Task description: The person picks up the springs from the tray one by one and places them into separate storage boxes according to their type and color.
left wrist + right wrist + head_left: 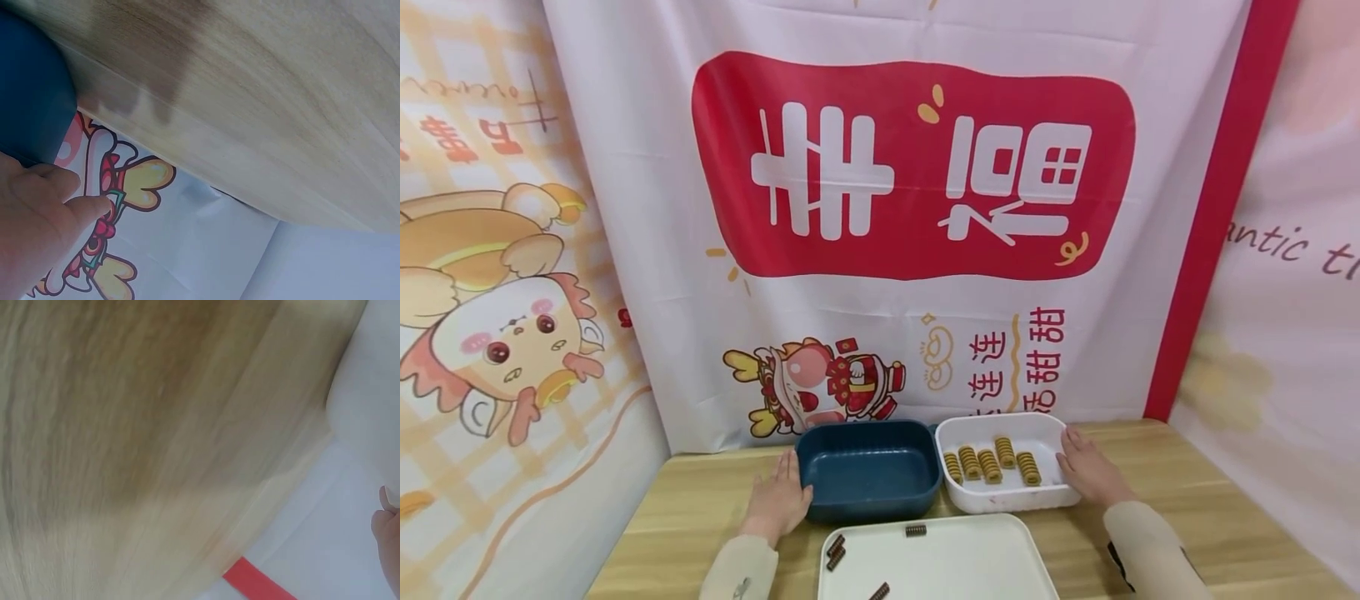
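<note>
- We see the left hand [778,500] at the left end of the blue box [872,506]; its fingers [789,467] are extended and lie against the outer wall, clamped on nothing.
- The right hand [1093,471] lies at the right end of the white box [1015,502], fingers [1077,443] extended and touching the rim and wall (we cannot tell how widely they are spread).
- In the left wrist view we find part of the left hand beside the blue wall; in the right wrist view only a little of the right hand shows, at the edge, by the white wall.
- Both boxes stand upright on the surface [700,500], side by side between the hands, the blue one on the left; we cannot tell whether they touch.
- Inside the white box we count five yellow coils [989,467], four in a leaning row and one behind.
- In front of the boxes lies a white tray [955,562] with dark coils [915,530]: two close together at the left, one near the far edge, one cut off by the frame.
- A printed cloth [925,292] hangs behind.
</note>
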`<state>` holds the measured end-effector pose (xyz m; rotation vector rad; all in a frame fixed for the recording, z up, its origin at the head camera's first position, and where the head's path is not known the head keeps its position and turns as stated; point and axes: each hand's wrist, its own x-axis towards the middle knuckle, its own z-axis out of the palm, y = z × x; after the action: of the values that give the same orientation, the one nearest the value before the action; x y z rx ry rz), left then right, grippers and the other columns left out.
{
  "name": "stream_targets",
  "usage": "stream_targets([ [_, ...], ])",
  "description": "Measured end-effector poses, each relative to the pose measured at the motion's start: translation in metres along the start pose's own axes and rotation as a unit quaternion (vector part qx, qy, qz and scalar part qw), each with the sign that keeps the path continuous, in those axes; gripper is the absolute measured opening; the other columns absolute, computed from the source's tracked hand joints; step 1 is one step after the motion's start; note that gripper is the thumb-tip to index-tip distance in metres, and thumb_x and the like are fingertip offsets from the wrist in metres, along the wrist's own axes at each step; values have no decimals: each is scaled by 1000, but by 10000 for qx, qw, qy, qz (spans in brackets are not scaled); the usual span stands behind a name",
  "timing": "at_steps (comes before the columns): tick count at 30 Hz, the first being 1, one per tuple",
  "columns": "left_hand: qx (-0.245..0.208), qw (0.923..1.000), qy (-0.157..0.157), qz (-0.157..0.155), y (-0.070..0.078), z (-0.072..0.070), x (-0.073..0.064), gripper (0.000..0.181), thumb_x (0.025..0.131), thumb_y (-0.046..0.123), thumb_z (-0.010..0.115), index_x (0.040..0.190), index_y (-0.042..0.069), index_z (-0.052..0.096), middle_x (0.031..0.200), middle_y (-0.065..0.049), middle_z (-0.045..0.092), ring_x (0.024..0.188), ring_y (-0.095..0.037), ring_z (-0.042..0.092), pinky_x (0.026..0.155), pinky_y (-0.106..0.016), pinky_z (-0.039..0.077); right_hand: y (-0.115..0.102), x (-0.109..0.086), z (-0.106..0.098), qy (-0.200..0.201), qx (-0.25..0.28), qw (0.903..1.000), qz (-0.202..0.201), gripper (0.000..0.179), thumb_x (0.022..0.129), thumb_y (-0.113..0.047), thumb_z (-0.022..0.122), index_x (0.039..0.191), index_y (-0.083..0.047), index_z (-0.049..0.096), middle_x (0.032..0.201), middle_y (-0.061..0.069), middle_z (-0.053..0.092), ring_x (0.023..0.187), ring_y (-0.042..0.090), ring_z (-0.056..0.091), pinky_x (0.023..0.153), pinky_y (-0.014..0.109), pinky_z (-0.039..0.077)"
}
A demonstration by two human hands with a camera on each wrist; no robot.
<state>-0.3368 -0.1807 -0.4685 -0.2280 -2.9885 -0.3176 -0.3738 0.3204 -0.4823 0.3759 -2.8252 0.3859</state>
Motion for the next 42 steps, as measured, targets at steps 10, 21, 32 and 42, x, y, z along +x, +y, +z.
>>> stream_targets([
  [10, -39, 9999, 52, 95, -7, 9, 2, 67, 98, 35, 45, 140, -14, 29, 147, -29, 28, 135, -42, 28, 102, -65, 22, 3, 0, 5, -68, -150, 9998, 107, 49, 95, -13, 46, 129, 23, 39, 137, 38, 35, 128, 52, 31, 104, 59, 26],
  [21, -675, 9814, 1681, 630, -6, -7, 3, 47, 86, 25, 69, 121, -3, 56, 117, -21, 54, 106, -36, 55, 88, -49, 47, 2, -2, 8, 178, -191, 9997, 13, 48, 94, -11, 47, 126, 24, 40, 135, 39, 37, 127, 52, 32, 104, 58, 27],
  [32, -1173, 9567, 2136, 1589, 28, -15, -34, 25, 68, 4, 81, 70, 13, 58, 71, 6, 51, 62, -7, 50, 55, -24, 46, 2, 2, 2, 284, -163, 9994, -53, 48, 94, -10, 47, 127, 24, 39, 135, 38, 37, 127, 52, 32, 104, 57, 27],
  [42, 119, 9854, 313, 1669, 64, 8, -58, 12, 70, 6, 76, 69, 3, 65, 68, -3, 48, 62, -18, 55, 55, -31, 50, 3, 1, 4, 195, -135, 9997, 33, 50, 94, -13, 46, 129, 23, 38, 136, 37, 36, 127, 51, 33, 104, 57, 27],
])
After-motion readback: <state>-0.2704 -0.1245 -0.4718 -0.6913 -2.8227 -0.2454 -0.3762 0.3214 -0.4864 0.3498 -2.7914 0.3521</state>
